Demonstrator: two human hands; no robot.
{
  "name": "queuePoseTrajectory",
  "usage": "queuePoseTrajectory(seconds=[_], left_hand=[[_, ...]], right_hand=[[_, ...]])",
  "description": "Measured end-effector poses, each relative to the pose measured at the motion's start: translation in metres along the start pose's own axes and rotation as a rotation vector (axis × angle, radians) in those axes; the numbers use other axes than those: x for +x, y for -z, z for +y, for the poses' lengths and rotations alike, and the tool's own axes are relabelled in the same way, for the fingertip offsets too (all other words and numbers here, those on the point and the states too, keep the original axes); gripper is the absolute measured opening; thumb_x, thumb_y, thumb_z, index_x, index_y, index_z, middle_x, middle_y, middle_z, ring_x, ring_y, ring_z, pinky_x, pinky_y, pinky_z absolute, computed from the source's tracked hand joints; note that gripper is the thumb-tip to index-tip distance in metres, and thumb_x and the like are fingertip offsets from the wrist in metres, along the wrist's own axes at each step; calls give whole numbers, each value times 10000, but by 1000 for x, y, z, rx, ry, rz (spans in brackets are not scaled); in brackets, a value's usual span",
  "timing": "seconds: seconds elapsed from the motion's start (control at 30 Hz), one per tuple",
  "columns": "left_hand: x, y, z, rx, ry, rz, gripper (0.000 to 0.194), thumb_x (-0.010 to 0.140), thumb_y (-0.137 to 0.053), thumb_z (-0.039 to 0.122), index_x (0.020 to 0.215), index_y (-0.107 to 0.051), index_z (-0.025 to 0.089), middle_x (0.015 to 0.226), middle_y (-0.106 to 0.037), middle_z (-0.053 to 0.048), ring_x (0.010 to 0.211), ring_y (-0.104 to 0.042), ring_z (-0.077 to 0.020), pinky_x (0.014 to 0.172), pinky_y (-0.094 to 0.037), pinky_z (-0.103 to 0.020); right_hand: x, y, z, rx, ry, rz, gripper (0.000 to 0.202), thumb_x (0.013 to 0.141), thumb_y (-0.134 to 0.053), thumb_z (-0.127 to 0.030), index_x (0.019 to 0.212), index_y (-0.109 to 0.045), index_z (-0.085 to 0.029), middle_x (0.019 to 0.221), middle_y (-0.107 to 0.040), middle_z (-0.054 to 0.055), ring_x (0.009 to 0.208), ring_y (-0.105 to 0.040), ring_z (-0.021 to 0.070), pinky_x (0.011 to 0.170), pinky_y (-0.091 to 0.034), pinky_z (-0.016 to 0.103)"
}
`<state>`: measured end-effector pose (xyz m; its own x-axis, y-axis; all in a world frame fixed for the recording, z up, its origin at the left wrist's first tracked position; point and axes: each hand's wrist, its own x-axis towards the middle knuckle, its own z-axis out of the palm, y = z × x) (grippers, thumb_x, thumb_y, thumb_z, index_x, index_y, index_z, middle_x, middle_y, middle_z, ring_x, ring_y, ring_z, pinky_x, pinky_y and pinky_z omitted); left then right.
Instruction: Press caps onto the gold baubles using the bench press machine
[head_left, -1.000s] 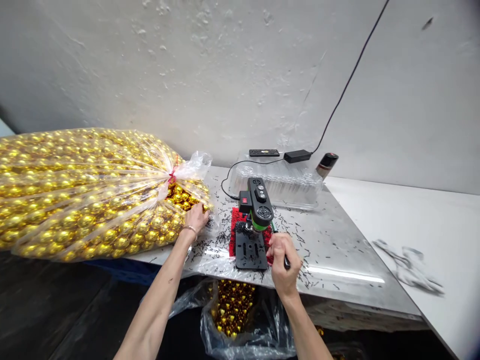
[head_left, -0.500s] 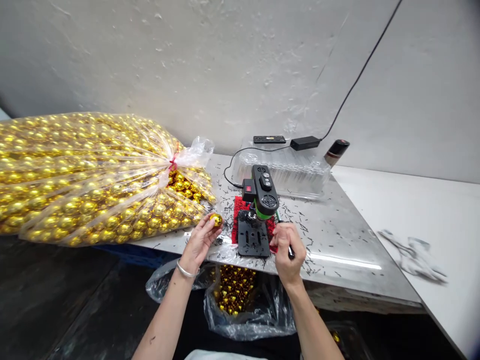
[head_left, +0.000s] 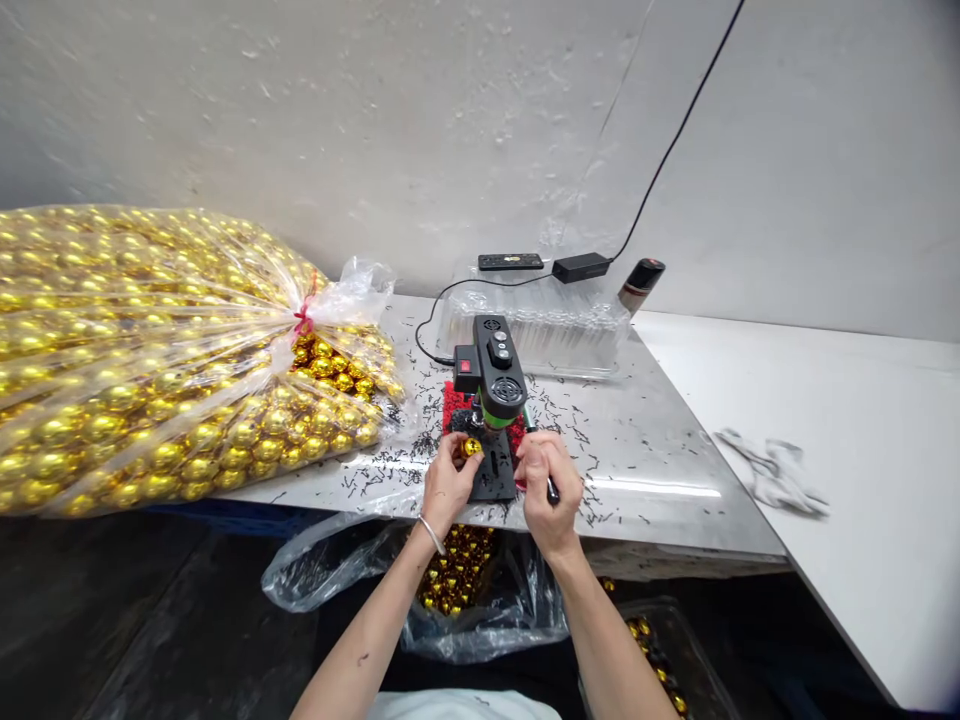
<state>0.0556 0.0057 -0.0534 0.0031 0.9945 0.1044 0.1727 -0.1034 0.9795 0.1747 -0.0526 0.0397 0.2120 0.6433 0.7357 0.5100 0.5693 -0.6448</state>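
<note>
A shiny gold ball (head_left: 472, 448) sits in the fingertips of my left hand (head_left: 448, 480), over the black slotted base plate (head_left: 493, 478) of a small bench drill press (head_left: 498, 372). The ball is just below and left of the machine's green-ringed head. My right hand (head_left: 551, 488) is wrapped round the machine's black-gripped lever (head_left: 553, 492), to the right of the plate. A red mat (head_left: 454, 402) lies under the machine. Dark curly shavings cover the plate and the tabletop around it.
A big clear bag of gold balls (head_left: 172, 370) fills the left side. An open bag with gold balls (head_left: 457, 570) hangs below the table edge. Behind the machine stands a clear plastic box (head_left: 540, 335) with a power adapter (head_left: 580, 267) on it. White gloves (head_left: 776, 472) lie at right.
My left hand has carried the gold ball rightward from beside the big bag to over the base plate. My right hand stays on the lever. The whole view has shifted slightly.
</note>
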Motion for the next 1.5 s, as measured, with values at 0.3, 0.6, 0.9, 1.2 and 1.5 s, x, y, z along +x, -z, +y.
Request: queuePoseTrajectory(seconds=[0.3, 0.6, 0.9, 1.2, 1.5], left_hand=[[-2, 0, -8, 363, -359, 4, 300, 827, -672, 267, 1114, -628, 191, 1088, -695, -107, 1030, -645, -266, 932, -506, -432], [-7, -1, -7, 386, -445, -11, 316, 870, -654, 315, 1154, -634, 179, 1103, -707, -113, 1014, -633, -256, 917, -494, -414], [-2, -3, -11, 442, -347, -22, 319, 841, -695, 339, 1138, -695, 225, 999, -722, -67, 965, -611, -228, 907, -460, -407], [-3, -2, -11, 459, -329, -45, 333, 844, -693, 335, 1160, -697, 230, 984, -711, -69, 974, -597, -228, 906, -447, -398], [-4, 1, -7, 477, -325, -67, 324, 861, -672, 342, 1167, -690, 236, 997, -712, -70, 988, -593, -237, 908, -442, -406]], right_hand=[[2, 1, -2, -11, 35, -15, 286, 943, -397, -114, 681, -469, -203, 741, -533, 19, 703, -534, 134, 610, -418, 284], [-2, 1, -1, -4, 4, -19, 275, 948, -399, -136, 700, -499, -200, 741, -547, 27, 687, -538, 141, 600, -427, 289], [-3, 1, 0, -2, 26, -6, 279, 939, -403, -115, 689, -494, -200, 741, -547, 30, 702, -540, 142, 604, -430, 286], [-26, -10, 34, -24, 176, 25, 274, 966, -361, -194, 720, -478, -211, 734, -531, 24, 685, -522, 152, 640, -457, 326], [-36, -18, 60, -79, 312, 54, 288, 992, -317, -227, 732, -440, -218, 739, -517, 7, 709, -573, 143, 782, -493, 388]])
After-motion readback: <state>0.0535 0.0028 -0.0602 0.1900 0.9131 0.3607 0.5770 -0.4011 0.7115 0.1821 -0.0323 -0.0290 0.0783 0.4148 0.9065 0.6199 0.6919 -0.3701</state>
